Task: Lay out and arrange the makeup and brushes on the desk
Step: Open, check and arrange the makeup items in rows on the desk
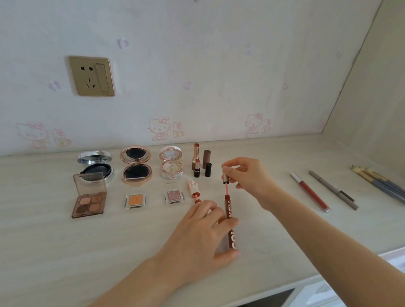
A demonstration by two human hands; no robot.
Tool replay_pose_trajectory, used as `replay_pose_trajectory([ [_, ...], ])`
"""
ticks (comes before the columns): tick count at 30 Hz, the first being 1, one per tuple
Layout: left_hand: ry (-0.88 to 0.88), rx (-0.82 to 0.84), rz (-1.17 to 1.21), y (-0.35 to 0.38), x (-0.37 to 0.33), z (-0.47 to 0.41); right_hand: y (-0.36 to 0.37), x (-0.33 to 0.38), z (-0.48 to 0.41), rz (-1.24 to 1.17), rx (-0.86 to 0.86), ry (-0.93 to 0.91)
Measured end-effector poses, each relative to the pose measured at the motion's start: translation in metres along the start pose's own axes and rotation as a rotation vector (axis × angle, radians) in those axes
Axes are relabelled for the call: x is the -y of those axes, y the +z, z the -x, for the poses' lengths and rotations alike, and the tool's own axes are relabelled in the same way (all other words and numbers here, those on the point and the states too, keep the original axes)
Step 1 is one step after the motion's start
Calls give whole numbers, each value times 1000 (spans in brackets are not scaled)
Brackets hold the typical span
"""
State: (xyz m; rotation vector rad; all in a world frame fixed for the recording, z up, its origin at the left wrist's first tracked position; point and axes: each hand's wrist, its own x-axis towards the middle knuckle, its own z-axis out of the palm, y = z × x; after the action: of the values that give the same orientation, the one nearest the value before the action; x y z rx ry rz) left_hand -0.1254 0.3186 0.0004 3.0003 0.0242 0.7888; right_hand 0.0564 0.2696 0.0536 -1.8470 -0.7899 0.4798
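Center frame, your left hand (199, 229) curls its fingers round the lip gloss tube (230, 232), bracing it while your right hand (246, 175) pinches the wand cap (225, 178) to work it.

The desk (39, 249) lies open along its front and left. 3 open compacts (137, 167) and 4 upright lipsticks and caps (194, 156) crowd the strip by the wall. A bare gap runs between the right hand (251, 177) and the red tube (310, 192); brushes (388, 188) lie beyond.
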Motion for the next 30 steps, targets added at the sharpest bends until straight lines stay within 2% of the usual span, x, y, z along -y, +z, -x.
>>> replay_pose_trajectory([
  [5,-18,-32,17,0,8,0,17,-5,-12,130,76,-1],
  [19,-23,-54,91,9,14,1,48,-5,-27,425,59,-106],
  [30,-43,-48,146,6,12,2,52,-9,-31,417,78,-116],
])
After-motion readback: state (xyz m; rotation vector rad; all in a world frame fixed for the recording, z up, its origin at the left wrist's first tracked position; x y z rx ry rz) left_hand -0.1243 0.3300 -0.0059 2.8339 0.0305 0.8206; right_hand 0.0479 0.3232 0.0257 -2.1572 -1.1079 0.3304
